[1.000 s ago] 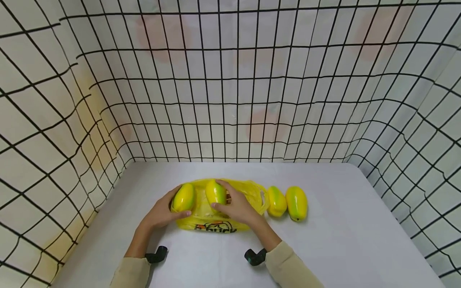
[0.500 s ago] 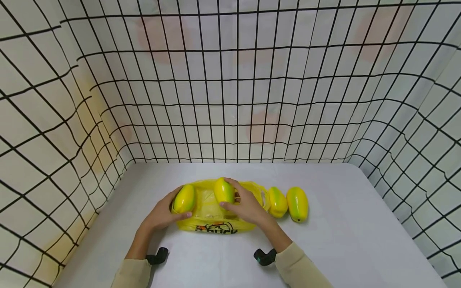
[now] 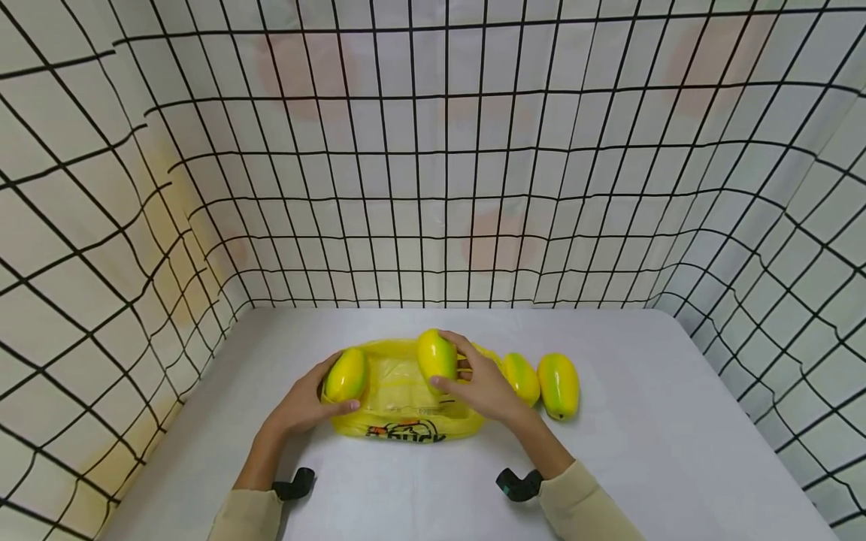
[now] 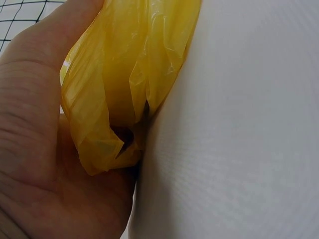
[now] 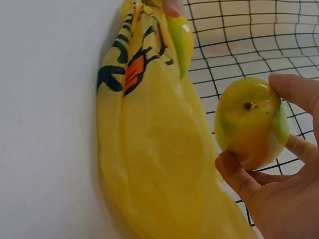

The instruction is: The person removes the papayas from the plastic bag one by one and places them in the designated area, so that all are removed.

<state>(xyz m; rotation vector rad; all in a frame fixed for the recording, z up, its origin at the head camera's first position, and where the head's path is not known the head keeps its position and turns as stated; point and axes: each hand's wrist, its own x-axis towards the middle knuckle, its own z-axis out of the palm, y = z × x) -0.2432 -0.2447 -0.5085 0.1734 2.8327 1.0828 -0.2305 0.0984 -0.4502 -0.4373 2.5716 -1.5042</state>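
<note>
A yellow plastic bag [image 3: 399, 387] with a printed black duck design lies on its side, its mouth spread upward. My left hand [image 3: 307, 394] curves round the bag's left end, thumb at the front edge, beside a glossy yellow-green mango [image 3: 346, 373] lying in that end. In the left wrist view, bunched bag film [image 4: 124, 64] sits against the palm and thumb. My right hand [image 3: 483, 383] grips a second mango [image 3: 436, 355] between thumb and fingers over the bag's right half. The right wrist view shows this mango's stem end [image 5: 251, 122] and the fingertips round it, apart from the bag.
To the bag's right, two more mangoes, a nearer one [image 3: 521, 378] and a farther one [image 3: 558, 385], lie side by side on the white table [image 3: 649, 451]. Black-gridded white cloth walls [image 3: 433, 173] enclose the back and sides.
My right hand has moved to the right with its mango, from the bag's middle toward its right end. The left hand, the bag and the other mangoes stay nearly in place.
</note>
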